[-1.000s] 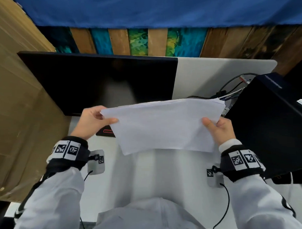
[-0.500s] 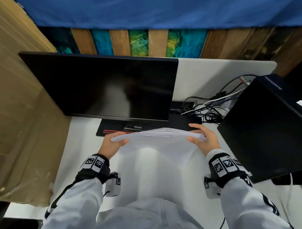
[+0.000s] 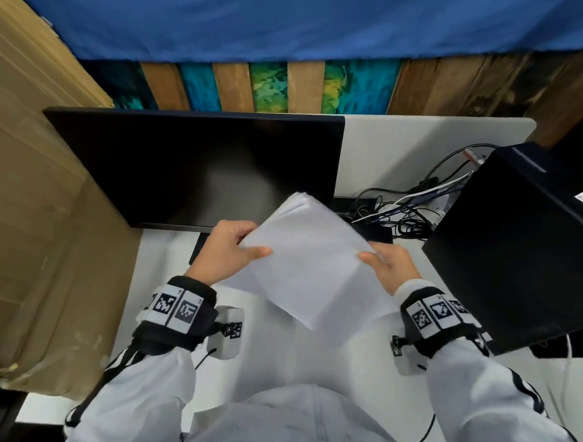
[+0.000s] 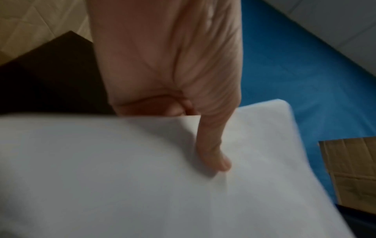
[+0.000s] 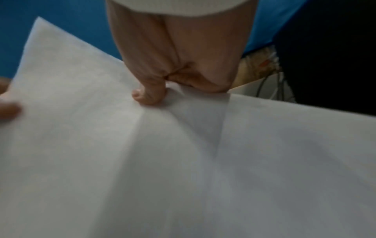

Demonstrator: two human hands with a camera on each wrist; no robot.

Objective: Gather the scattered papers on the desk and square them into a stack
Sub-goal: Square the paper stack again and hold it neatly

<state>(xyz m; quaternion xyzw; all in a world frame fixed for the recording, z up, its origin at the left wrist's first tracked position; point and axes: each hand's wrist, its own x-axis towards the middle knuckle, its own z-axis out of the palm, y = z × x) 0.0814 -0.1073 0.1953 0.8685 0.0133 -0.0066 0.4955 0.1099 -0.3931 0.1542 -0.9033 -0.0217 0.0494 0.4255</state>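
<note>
- Above the white desk (image 3: 169, 282), in front of the dark monitor (image 3: 193, 164): the gathered paper stack (image 3: 308, 261) is held in the air, turned corner-down like a diamond.
- Left hand (image 3: 228, 248): thumb on top and fingers beneath pinch the stack's left edge, steadying it.
- Paper stack, centre: sheet edges at the upper corner look slightly fanned, so squaring appears unfinished; the tilt probably prepares an edge for tapping on the desk.
- Right hand (image 3: 389, 265): thumb over, fingers under, it pinches the right edge, and the paper buckles slightly there.
- Far right: tangled cables (image 3: 402, 214) and a black computer case (image 3: 520, 248) lie apart from the stack.
</note>
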